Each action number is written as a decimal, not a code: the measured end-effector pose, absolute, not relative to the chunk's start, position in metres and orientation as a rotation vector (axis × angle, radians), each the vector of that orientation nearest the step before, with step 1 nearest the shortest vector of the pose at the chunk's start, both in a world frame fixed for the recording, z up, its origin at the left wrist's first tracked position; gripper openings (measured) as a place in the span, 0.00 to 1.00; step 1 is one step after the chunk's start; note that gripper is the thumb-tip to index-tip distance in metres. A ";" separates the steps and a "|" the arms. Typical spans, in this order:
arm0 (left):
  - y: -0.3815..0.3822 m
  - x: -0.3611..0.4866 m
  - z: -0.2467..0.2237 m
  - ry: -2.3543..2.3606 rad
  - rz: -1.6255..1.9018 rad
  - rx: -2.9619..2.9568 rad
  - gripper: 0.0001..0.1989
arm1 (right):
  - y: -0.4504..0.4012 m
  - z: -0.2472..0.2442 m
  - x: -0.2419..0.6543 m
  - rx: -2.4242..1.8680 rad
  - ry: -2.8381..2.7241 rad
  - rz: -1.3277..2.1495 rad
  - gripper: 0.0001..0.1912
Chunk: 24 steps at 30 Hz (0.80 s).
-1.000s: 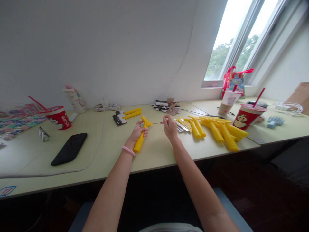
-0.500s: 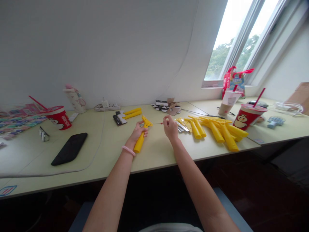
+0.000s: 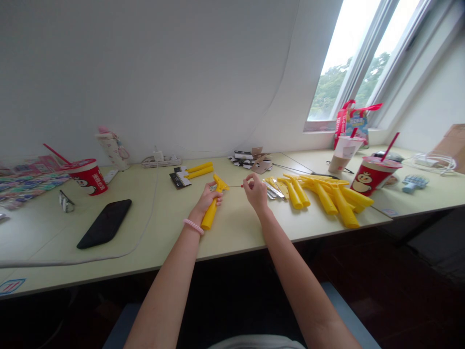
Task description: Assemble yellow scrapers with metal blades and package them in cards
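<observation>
My left hand (image 3: 209,200) is wrapped round a yellow plastic handle (image 3: 209,216), its wide end pointing towards the table's front edge. From the right, the thin metal shaft of a screwdriver (image 3: 234,186) reaches the head of this handle. My right hand (image 3: 256,194) is closed on the screwdriver's red end, which the fingers mostly hide. Just right of that hand lie flat metal blades (image 3: 276,189) and a pile of several yellow handles (image 3: 325,196). Two yellow pieces with black-and-white cards (image 3: 198,170) rest behind my left hand.
Near the wall are a power strip (image 3: 162,161) and dark packaging scraps (image 3: 250,160). A black phone-like slab (image 3: 105,224), a cable and a red cup (image 3: 87,177) are on the left. Another red cup (image 3: 374,177) and a pale drink (image 3: 343,155) stand on the right.
My right hand has shifted very slightly left, with its fingers changed a little on the screwdriver. The left hand and the handle look unmoved.
</observation>
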State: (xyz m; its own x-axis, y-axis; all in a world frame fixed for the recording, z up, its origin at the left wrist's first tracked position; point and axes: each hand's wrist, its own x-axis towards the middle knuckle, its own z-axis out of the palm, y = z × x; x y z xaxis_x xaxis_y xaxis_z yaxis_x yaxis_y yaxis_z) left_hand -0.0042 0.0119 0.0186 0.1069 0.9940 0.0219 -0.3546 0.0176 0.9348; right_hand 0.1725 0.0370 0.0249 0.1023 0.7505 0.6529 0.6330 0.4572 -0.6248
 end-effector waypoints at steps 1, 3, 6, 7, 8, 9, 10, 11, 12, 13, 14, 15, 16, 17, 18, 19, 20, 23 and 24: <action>0.012 -0.004 0.018 0.861 1.282 0.988 0.28 | 0.037 0.025 0.173 -1.247 -1.594 0.137 0.06; 0.012 -0.004 0.018 0.862 1.281 0.983 0.28 | 0.037 0.025 0.173 -1.271 -1.592 0.146 0.06; 0.012 -0.004 0.019 0.862 1.284 0.974 0.28 | 0.036 0.026 0.173 -1.302 -1.578 0.165 0.05; 0.011 -0.004 0.019 0.862 1.286 0.972 0.28 | 0.036 0.027 0.173 -1.305 -1.575 0.172 0.05; 0.011 -0.004 0.019 0.864 1.288 0.970 0.28 | 0.036 0.027 0.173 -1.300 -1.573 0.182 0.05; 0.011 -0.004 0.020 0.866 1.290 0.969 0.28 | 0.036 0.027 0.173 -1.287 -1.574 0.192 0.05; 0.011 -0.004 0.020 0.866 1.290 0.968 0.28 | 0.036 0.027 0.173 -1.265 -1.578 0.206 0.05; 0.011 -0.004 0.020 0.865 1.290 0.968 0.28 | 0.036 0.028 0.173 -1.235 -1.585 0.224 0.04; 0.011 -0.004 0.020 0.862 1.288 0.968 0.28 | 0.036 0.028 0.173 -1.199 -1.592 0.247 0.04; 0.011 -0.004 0.019 0.858 1.285 0.970 0.28 | 0.036 0.028 0.173 -1.165 -1.596 0.271 0.04; 0.011 -0.004 0.019 0.852 1.282 0.974 0.28 | 0.036 0.028 0.173 -1.139 -1.594 0.294 0.04; 0.011 -0.004 0.019 0.846 1.279 0.982 0.28 | 0.036 0.028 0.173 -1.123 -1.587 0.314 0.05; 0.010 -0.004 0.019 0.840 1.273 0.992 0.28 | 0.037 0.028 0.173 -1.118 -1.574 0.330 0.07; 0.010 -0.004 0.019 0.837 1.267 1.002 0.27 | 0.037 0.027 0.173 -1.123 -1.559 0.340 0.08; 0.010 -0.004 0.019 0.837 1.261 1.011 0.27 | 0.038 0.027 0.174 -1.133 -1.545 0.347 0.10; 0.010 -0.004 0.019 0.841 1.257 1.019 0.27 | 0.038 0.027 0.174 -1.143 -1.536 0.353 0.11; 0.010 -0.004 0.020 0.849 1.256 1.023 0.27 | 0.039 0.026 0.174 -1.152 -1.533 0.360 0.12; 0.010 -0.004 0.021 0.882 1.273 1.023 0.27 | 0.040 0.025 0.174 -1.176 -1.554 0.378 0.10; 0.010 -0.004 0.021 0.889 1.279 1.019 0.27 | 0.041 0.025 0.174 -1.182 -1.560 0.371 0.09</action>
